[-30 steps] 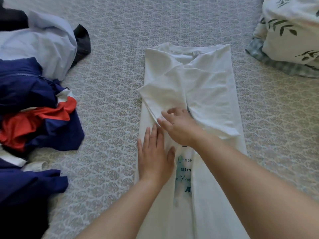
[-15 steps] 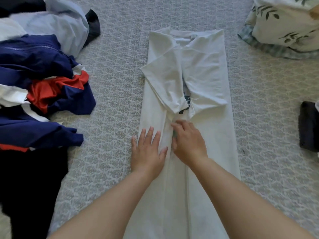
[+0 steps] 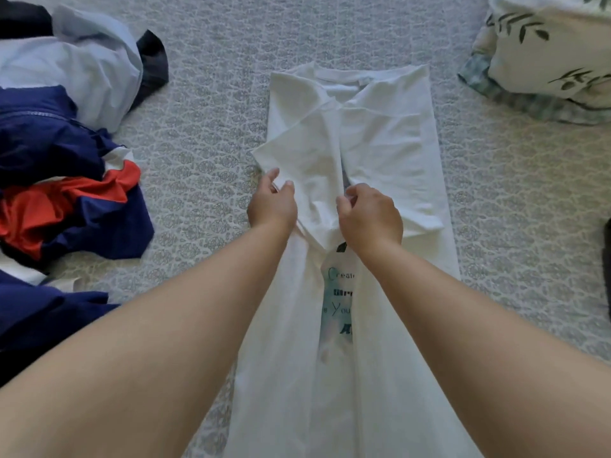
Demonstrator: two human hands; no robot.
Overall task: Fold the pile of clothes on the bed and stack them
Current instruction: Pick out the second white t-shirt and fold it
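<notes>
A white T-shirt (image 3: 390, 150) lies lengthwise on the grey patterned bed (image 3: 205, 153), both sides folded inward so a strip of teal print shows down the middle. My left hand (image 3: 272, 204) pinches the left edge of the folded-in left sleeve. My right hand (image 3: 370, 216) pinches the same sleeve's inner edge near the centre gap. At the left lies a pile of unfolded clothes (image 3: 49, 153): navy and red pieces with a light blue garment (image 3: 82, 67) on top.
A leaf-print pillow (image 3: 555, 44) sits on a checked cloth at the top right. A dark item (image 3: 607, 259) shows at the right edge. Bare bedspread lies on both sides of the shirt.
Both hands have moved up from pressing flat on the shirt's middle. They now pinch the left sleeve's lower edges.
</notes>
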